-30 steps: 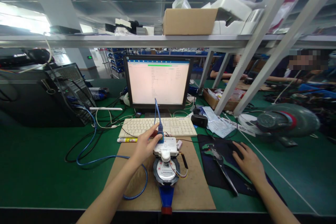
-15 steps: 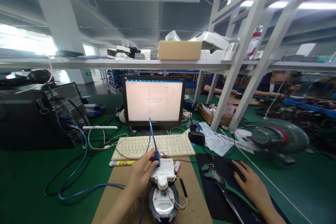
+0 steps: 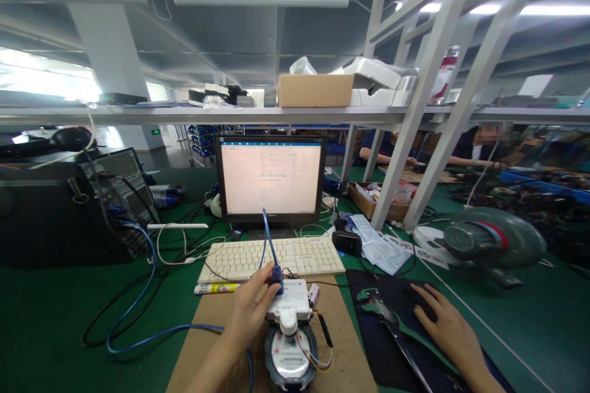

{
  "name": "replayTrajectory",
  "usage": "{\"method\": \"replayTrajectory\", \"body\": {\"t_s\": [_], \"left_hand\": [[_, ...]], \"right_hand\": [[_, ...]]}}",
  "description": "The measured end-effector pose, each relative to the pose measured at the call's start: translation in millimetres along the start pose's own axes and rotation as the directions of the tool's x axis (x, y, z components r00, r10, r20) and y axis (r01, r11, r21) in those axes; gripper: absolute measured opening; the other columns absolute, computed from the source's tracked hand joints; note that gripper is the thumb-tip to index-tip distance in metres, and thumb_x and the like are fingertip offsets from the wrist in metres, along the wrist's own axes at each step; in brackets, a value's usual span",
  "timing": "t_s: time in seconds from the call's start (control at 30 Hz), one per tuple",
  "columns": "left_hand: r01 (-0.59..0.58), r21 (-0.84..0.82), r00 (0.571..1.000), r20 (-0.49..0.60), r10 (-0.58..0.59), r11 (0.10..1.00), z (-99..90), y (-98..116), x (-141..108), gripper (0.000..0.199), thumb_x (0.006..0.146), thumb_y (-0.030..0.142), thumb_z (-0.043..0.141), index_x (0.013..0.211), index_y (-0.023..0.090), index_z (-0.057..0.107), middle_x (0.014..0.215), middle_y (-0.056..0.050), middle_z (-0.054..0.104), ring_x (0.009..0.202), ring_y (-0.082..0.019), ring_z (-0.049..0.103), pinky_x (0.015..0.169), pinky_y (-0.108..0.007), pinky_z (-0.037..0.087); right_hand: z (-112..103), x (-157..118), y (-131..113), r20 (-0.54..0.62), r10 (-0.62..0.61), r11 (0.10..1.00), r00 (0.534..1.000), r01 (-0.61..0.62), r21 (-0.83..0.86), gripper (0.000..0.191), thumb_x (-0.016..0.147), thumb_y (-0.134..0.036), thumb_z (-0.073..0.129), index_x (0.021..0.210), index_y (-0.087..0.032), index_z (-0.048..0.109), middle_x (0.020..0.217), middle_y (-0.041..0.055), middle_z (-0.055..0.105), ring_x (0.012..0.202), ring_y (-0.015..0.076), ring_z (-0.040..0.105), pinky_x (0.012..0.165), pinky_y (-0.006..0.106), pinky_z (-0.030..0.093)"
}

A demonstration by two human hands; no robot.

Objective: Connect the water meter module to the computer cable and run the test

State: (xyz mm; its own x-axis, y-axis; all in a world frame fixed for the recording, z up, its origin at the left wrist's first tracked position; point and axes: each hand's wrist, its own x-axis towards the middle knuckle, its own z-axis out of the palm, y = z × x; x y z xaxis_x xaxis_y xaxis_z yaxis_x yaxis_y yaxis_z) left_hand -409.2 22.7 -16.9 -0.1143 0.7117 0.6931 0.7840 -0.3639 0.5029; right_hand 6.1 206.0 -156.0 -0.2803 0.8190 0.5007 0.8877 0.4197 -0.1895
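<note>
1. The blue plug [image 3: 276, 274] stands upright on the white module [image 3: 289, 299], low in the middle of the view; your left hand [image 3: 251, 310] pinches it between thumb and fingertips.
2. The white module sits on top of a round meter [image 3: 290, 357], whose dial faces up at 6 o'clock from the plug. Thin coloured wires [image 3: 318, 359] loop off the meter's right side.
3. The blue cable [image 3: 152, 334] rises from the plug, arches over, and also trails across the bench toward 9 o'clock.
4. The meter rests on a brown cardboard sheet [image 3: 341, 350] laid on the green bench [image 3: 50, 331].
5. Your right hand [image 3: 445, 328] lies at 3 o'clock from the meter, fingers curled loosely over a black mouse [image 3: 420, 299] on a dark mat [image 3: 369, 350]. A metal wrench [image 3: 391, 331] lies on that mat between the hand and the meter.
6. At 12 o'clock from the plug sits a white keyboard [image 3: 271, 256], with a yellow marker [image 3: 216, 288] just in front of its left end.
7. Behind the keyboard stands a lit monitor [image 3: 270, 177]. A black computer case [image 3: 55, 215] sits at 10 o'clock, a grey fan [image 3: 493, 239] at 2 o'clock.
8. Other people sit at the far bench beyond the white frame.
</note>
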Motion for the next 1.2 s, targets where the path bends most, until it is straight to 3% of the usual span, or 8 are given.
{"method": "replayTrajectory", "body": {"t_s": [0.8,1.2], "left_hand": [[0.001,-0.019,0.999,-0.032,-0.001,1.000,-1.7,6.0,3.2,0.032,0.086,0.024,0.057,0.117,0.014,0.058,0.103,-0.009,0.070,0.086,-0.016,0.069,0.076,-0.022,0.055],[0.030,-0.052,1.000,-0.004,-0.031,0.998,0.8,0.4,-1.3,0.037,0.086,0.021,0.057,0.123,0.018,0.054,0.105,-0.006,0.069,0.089,-0.014,0.067,0.080,-0.021,0.054]], "right_hand": [[3.8,1.8,1.5,-0.006,-0.006,1.000,1.000,0.006,0.015,0.052,0.088,-0.047,0.032,0.118,-0.017,0.062,0.119,0.0160,0.057,0.097,0.0283,0.063,0.082,0.044,0.054],[9.9,3.2,5.3,-0.004,0.000,0.999,1.000,0.000,0.041,0.051,0.086,-0.046,0.033,0.116,-0.017,0.063,0.119,0.0161,0.058,0.101,0.0288,0.062,0.086,0.045,0.053]]}}
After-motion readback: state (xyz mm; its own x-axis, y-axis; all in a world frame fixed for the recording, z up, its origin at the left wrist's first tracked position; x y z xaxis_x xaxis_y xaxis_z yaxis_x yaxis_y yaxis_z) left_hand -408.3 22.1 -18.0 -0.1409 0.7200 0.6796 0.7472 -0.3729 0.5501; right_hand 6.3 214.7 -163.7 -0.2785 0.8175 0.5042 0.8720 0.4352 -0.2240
